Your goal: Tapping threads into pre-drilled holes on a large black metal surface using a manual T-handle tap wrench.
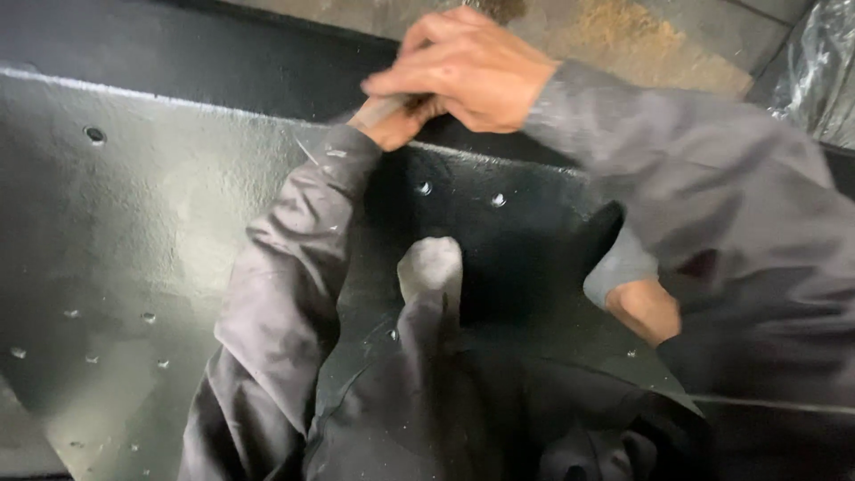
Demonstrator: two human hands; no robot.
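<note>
Seen from above, 2 hands in grey sleeves meet at the top edge of a dark grey metal panel (134,232) dotted with small holes, the right hand (468,71) clenched over the left hand (392,120), whose fingers are mostly hidden but curl around a thin metal tool (385,107).

crinkled clear plastic wrapping (824,62), top right corner, no labels, signs, screens

The right hand (463,67) covers most of the left hand (392,120); whatever they grip between them is blurred beyond telling
</note>
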